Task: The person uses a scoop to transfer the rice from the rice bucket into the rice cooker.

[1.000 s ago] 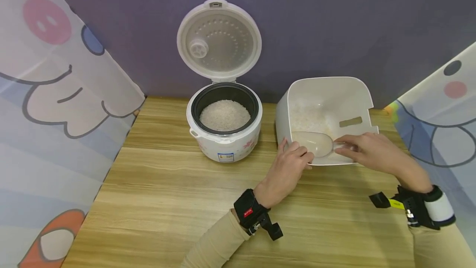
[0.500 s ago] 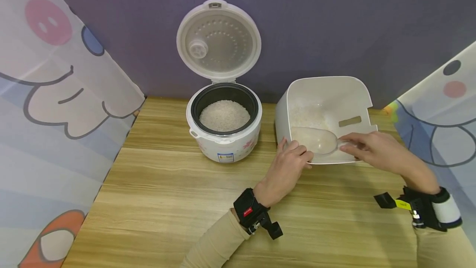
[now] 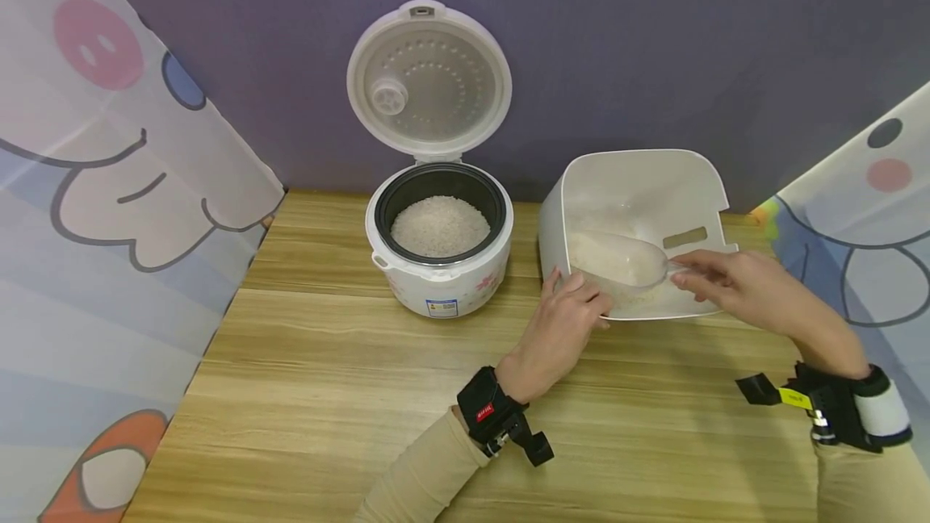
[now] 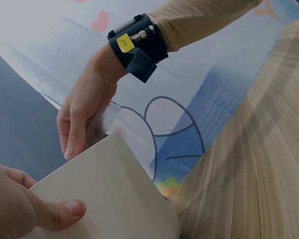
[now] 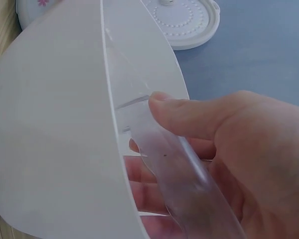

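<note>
In the head view, a white rice bin (image 3: pixel 654 184) stands on the table with its opening facing up and some rice (image 3: pixel 639 297) low inside. My left hand (image 3: pixel 555 337) grips its near left rim; the left wrist view shows the thumb (image 4: pixel 65 214) pressed on the outer wall (image 4: pixel 109 184). My right hand (image 3: pixel 756 289) holds a clear plastic scoop (image 3: pixel 628 261) by the handle, its bowl inside the bin. From the right wrist, the thumb lies on top of the handle (image 5: pixel 184 184) and the fingers curl beneath it, beside the rim.
Left of the bin stands a white rice cooker (image 3: pixel 407 285), its lid (image 3: pixel 436 111) raised and rice (image 3: pixel 439 226) in the dark inner pot. A dark wall (image 3: pixel 617 47) rises directly behind both. Cartoon-printed curtains (image 3: pixel 73 265) flank the wooden table (image 3: pixel 305 394).
The right hand has drawn the scoop to the right and slightly toward the back within the bin. My left hand keeps its place on the rim.
</note>
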Action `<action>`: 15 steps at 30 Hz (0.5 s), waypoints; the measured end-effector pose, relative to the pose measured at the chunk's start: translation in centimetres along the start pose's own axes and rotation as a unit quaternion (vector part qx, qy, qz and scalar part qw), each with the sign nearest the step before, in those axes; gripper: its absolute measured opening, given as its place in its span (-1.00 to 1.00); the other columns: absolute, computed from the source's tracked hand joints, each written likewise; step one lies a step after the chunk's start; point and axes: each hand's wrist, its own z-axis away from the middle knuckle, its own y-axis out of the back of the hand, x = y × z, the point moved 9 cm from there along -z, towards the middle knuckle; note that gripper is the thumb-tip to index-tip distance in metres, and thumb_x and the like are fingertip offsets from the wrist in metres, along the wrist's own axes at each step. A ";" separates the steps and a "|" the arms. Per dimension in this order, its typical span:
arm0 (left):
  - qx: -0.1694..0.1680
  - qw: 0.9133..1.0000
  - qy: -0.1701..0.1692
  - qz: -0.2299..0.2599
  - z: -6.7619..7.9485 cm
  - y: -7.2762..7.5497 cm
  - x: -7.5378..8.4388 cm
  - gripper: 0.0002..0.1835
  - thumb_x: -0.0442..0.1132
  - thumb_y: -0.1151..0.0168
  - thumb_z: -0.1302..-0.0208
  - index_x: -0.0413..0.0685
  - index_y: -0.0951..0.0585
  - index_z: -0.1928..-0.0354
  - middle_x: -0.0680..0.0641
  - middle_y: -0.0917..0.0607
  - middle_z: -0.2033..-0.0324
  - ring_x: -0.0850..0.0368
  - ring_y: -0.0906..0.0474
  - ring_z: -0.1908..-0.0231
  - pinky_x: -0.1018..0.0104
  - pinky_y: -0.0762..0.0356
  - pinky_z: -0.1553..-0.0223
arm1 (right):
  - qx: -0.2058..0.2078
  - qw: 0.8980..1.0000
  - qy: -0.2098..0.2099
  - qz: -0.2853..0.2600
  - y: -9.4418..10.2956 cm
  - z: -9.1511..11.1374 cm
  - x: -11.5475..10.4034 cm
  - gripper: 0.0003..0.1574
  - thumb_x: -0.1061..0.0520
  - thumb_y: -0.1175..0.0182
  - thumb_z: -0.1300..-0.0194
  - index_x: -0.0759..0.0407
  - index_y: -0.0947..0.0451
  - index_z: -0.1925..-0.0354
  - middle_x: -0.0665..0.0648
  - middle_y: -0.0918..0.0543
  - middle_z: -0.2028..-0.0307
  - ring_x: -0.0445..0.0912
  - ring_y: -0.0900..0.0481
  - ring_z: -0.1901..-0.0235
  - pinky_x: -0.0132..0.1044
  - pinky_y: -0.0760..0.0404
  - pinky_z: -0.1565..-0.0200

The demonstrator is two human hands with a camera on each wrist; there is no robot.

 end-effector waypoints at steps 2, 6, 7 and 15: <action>-0.003 1.000 0.001 -0.001 0.0 0.0 0.0 -0.77 0.02 -0.30 -0.22 0.17 -0.74 0.13 0.22 -0.72 0.18 0.26 -0.48 0.02 -0.09 -0.35 -0.42 | 0.007 1.000 0.006 -0.006 0.2 0.1 -0.1 -0.66 0.21 -0.39 -0.32 0.22 -0.69 -0.06 -0.15 -0.71 0.47 -0.39 -0.56 0.54 -0.38 -0.48 0.54; -0.009 1.000 0.002 0.000 -0.1 -0.1 0.0 -0.77 0.01 -0.30 -0.24 0.16 -0.74 0.13 0.22 -0.73 0.17 0.25 -0.49 0.02 -0.08 -0.35 -0.42 | 0.016 1.000 0.020 -0.008 0.5 0.2 -0.2 -0.66 0.24 -0.39 -0.31 0.24 -0.68 -0.06 -0.14 -0.71 0.47 -0.40 -0.55 0.54 -0.39 -0.46 0.56; -0.009 1.000 0.002 0.001 -0.1 -0.1 0.0 -0.78 0.00 -0.30 -0.24 0.16 -0.74 0.13 0.21 -0.73 0.17 0.25 -0.49 0.01 -0.08 -0.35 -0.42 | 0.017 1.000 0.021 -0.007 0.6 0.2 -0.2 -0.66 0.25 -0.39 -0.31 0.24 -0.68 -0.06 -0.15 -0.71 0.47 -0.40 -0.54 0.54 -0.39 -0.45 0.56; 0.001 1.000 -0.002 0.005 0.0 0.2 0.0 -0.80 0.00 -0.30 -0.24 0.15 -0.74 0.16 0.20 -0.73 0.20 0.22 -0.50 0.03 -0.11 -0.38 -0.40 | 0.018 1.000 0.007 -0.004 1.4 0.4 0.0 -0.67 0.24 -0.36 -0.34 0.20 -0.68 -0.07 -0.10 -0.76 0.41 -0.40 -0.56 0.52 -0.41 -0.41 0.56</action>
